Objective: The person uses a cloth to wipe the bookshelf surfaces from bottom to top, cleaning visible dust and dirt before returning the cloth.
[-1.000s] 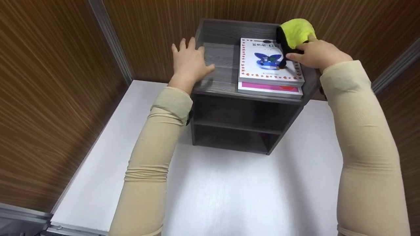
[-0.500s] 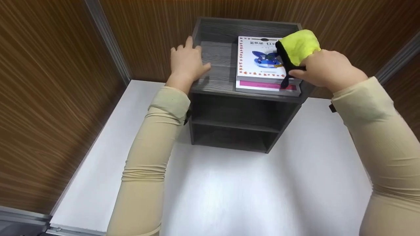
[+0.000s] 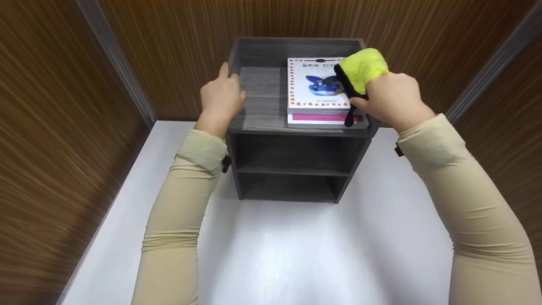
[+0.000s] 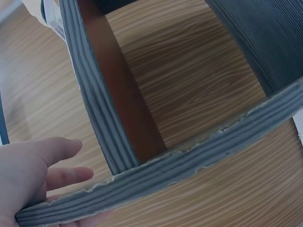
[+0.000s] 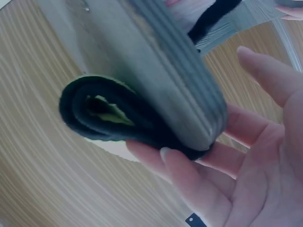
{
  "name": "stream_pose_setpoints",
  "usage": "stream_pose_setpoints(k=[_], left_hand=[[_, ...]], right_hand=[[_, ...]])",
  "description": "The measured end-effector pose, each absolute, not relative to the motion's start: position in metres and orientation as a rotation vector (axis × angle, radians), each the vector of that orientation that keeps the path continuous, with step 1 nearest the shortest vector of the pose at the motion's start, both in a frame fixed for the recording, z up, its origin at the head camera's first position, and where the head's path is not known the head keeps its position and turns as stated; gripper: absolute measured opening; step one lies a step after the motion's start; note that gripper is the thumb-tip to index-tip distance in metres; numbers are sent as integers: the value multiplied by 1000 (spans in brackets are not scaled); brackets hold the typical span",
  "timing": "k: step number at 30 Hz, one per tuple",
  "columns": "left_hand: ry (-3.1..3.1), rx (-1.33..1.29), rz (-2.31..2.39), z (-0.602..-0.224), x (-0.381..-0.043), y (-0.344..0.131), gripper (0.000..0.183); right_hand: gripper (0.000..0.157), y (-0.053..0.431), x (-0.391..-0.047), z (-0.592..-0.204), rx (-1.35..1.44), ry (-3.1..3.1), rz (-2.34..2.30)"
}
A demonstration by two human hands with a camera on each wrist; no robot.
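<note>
Black-trimmed yellow cloth (image 3: 365,67) wraps over the gray shelf unit's (image 3: 262,95) right side panel (image 5: 184,71), gripped in the right hand's (image 3: 394,97) curled fingers, while the partly curled left hand (image 3: 221,97) grips the left side panel (image 4: 189,165).

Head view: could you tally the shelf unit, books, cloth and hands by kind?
Shelf units: 1, a grey shelf unit
Books: 2 in sight, a white book with a blue picture and a pink-banded book beneath
Cloths: 1, a yellow-and-black cloth
Hands: 2, left hand and right hand
Total: 6
</note>
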State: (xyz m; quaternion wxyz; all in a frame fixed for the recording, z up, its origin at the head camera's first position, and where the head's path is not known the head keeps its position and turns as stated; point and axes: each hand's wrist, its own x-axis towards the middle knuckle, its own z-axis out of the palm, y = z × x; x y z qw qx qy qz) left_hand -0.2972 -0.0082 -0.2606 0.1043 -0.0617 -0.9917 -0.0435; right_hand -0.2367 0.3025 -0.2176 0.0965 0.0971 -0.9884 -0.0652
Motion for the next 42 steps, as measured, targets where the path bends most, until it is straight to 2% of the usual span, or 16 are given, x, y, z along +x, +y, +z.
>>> stream_pose_setpoints(k=[7,18,28,42], left_hand=[[-2917,-189,-119,-265,-295,-9,51],[-2973,-236,175,-256,-302,-6,60],[-2969,-260,-22,-255,-314,4,69],[-2970,-314,11,-255,-316,18,64]], right_hand=[[48,301,-234,-224,291,-2855,-240],[43,301,-242,-227,278,-2830,-182],[39,310,-272,-221,245,-2890,-153],[38,327,-306,-224,143,-3022,-93]])
